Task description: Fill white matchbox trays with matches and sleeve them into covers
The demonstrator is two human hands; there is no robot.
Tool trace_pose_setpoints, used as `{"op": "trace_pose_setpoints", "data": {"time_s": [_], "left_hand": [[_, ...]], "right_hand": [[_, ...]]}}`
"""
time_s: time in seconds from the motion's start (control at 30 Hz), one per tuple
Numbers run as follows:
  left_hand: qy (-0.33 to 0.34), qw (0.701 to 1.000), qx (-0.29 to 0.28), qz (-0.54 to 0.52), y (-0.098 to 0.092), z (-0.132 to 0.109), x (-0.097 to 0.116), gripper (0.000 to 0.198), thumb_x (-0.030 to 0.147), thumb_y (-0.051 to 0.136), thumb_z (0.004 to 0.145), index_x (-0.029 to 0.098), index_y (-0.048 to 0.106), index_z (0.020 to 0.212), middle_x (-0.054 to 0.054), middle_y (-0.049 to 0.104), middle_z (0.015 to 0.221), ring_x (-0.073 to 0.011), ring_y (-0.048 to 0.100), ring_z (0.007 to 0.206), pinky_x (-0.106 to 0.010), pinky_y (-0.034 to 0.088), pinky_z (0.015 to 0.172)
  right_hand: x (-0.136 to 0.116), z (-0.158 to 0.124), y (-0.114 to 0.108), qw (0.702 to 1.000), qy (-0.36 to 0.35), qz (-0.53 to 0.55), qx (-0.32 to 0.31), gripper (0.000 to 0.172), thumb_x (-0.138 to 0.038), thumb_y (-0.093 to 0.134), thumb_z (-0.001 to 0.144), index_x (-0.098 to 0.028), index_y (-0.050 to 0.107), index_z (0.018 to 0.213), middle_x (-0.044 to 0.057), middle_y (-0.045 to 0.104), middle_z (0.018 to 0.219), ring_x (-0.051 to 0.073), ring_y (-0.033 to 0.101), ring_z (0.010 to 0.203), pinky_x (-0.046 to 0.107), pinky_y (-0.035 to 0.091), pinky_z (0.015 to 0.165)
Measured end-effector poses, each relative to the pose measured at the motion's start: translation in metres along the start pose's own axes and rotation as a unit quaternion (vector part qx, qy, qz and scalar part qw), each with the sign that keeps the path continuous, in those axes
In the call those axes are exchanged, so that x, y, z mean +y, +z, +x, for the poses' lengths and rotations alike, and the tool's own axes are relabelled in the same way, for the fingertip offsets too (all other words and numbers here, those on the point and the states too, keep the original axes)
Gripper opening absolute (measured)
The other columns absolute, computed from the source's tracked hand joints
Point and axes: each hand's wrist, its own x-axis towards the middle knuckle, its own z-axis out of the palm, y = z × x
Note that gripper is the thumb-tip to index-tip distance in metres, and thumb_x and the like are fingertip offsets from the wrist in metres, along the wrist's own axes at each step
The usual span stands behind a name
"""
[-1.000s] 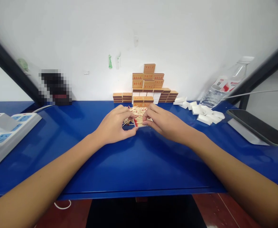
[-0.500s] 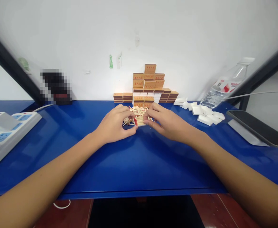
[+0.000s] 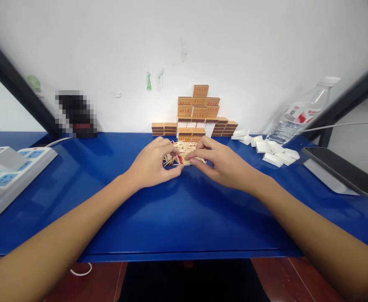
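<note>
A small white matchbox tray point(image 3: 186, 164) filled with red-tipped matches lies on the blue table between my hands. My left hand point(image 3: 154, 163) grips the tray's left end, thumb at the front and fingers behind. My right hand point(image 3: 220, 161) is closed over the tray's right part, thumb and fingertips pressed on the matches; its fingers hide some of them. Behind the tray spreads a heap of loose matches point(image 3: 185, 147), partly covered by both hands. Just beyond the heap stand stacked brown matchboxes point(image 3: 192, 132).
More matchboxes point(image 3: 199, 102) are piled against the wall. On the right are empty white trays point(image 3: 273, 147), a plastic bottle point(image 3: 300, 113) and a phone point(image 3: 344, 170). A power strip point(image 3: 23, 172) lies at left, with a pixelated dark object point(image 3: 77, 115) behind it.
My right fingertips have shifted slightly left over the matches in the tray. My left hand stays at the tray's left end. The whole view has moved a little.
</note>
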Motion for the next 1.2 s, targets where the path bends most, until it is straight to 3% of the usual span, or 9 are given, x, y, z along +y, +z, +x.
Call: {"op": "trace_pose_setpoints", "data": {"time_s": [0.27,0.37,0.43,0.5,0.57,0.73,0.9,1.03,1.2], "left_hand": [[-0.012,0.999,0.033,-0.011,-0.003,0.001,-0.005,0.014,0.033,0.074,0.088,0.021,0.071,0.094,-0.003,0.070,0.090,-0.0213,0.062,0.088,-0.037,0.050,0.082],[-0.021,0.999,0.040,-0.005,-0.003,0.002,-0.009,0.015,0.034,0.073,0.088,0.020,0.071,0.095,-0.003,0.070,0.089,-0.0212,0.062,0.088,-0.037,0.050,0.082],[-0.028,0.998,0.049,0.006,-0.005,0.003,-0.013,0.016,0.034,0.073,0.088,0.020,0.071,0.095,-0.004,0.070,0.089,-0.0212,0.062,0.088,-0.036,0.050,0.082],[-0.038,0.997,0.061,0.021,-0.007,0.004,-0.016,0.015,0.032,0.073,0.087,0.019,0.072,0.095,-0.004,0.071,0.091,-0.0217,0.063,0.090,-0.037,0.050,0.083],[-0.054,0.995,0.076,0.040,-0.009,0.005,-0.019,0.014,0.029,0.072,0.086,0.019,0.072,0.095,-0.005,0.071,0.092,-0.0226,0.063,0.092,-0.038,0.050,0.085],[-0.091,0.988,0.092,0.081,-0.010,0.006,-0.024,0.017,0.034,0.073,0.088,0.018,0.072,0.095,-0.006,0.072,0.094,-0.0247,0.063,0.094,-0.041,0.050,0.089],[-0.096,0.988,0.084,0.086,-0.010,0.006,-0.024,0.018,0.036,0.073,0.088,0.018,0.072,0.095,-0.006,0.072,0.096,-0.0247,0.063,0.095,-0.041,0.050,0.089],[-0.091,0.988,0.088,0.085,-0.011,0.006,-0.023,0.020,0.037,0.073,0.089,0.018,0.071,0.095,-0.006,0.073,0.095,-0.0250,0.063,0.095,-0.041,0.050,0.090],[-0.075,0.991,0.079,0.079,-0.008,0.004,-0.022,0.020,0.038,0.072,0.090,0.018,0.071,0.095,-0.006,0.072,0.093,-0.0249,0.062,0.093,-0.041,0.049,0.087]], "right_hand": [[-0.003,0.000,0.001,1.000,0.004,0.003,-0.010,0.033,-0.027,0.049,0.109,-0.027,0.070,0.135,0.009,0.051,0.111,0.021,0.056,0.091,0.038,0.050,0.082],[-0.004,0.000,0.005,0.999,-0.007,-0.001,0.042,0.032,-0.025,0.051,0.108,-0.027,0.068,0.135,0.009,0.053,0.112,0.022,0.057,0.095,0.037,0.050,0.082],[-0.006,0.001,0.011,0.995,-0.016,-0.005,0.098,0.028,-0.022,0.053,0.107,-0.025,0.070,0.129,0.009,0.056,0.108,0.022,0.058,0.095,0.037,0.050,0.081],[-0.010,0.002,0.021,0.993,-0.032,0.005,0.113,0.022,-0.021,0.054,0.106,-0.022,0.072,0.119,0.008,0.061,0.102,0.022,0.059,0.094,0.037,0.050,0.081],[-0.016,0.005,0.033,0.996,-0.051,0.021,0.067,0.018,-0.021,0.055,0.105,-0.021,0.072,0.111,0.008,0.066,0.099,0.022,0.061,0.094,0.037,0.051,0.084],[-0.029,0.017,0.061,0.999,-0.035,-0.003,-0.030,0.017,-0.027,0.062,0.104,-0.018,0.074,0.113,0.011,0.067,0.104,0.025,0.061,0.102,0.038,0.049,0.088],[-0.027,0.027,0.064,0.998,-0.002,0.055,-0.033,0.005,-0.022,0.070,0.099,-0.018,0.071,0.102,0.010,0.067,0.109,0.023,0.060,0.105,0.036,0.049,0.090],[-0.026,0.029,0.061,0.998,-0.003,0.053,-0.034,0.007,-0.024,0.070,0.100,-0.019,0.070,0.104,0.012,0.066,0.117,0.027,0.056,0.118,0.042,0.045,0.103],[-0.030,0.026,0.057,0.996,0.015,0.048,-0.068,0.011,-0.026,0.071,0.099,-0.017,0.067,0.093,0.014,0.065,0.113,0.028,0.055,0.114,0.043,0.046,0.103]]}}
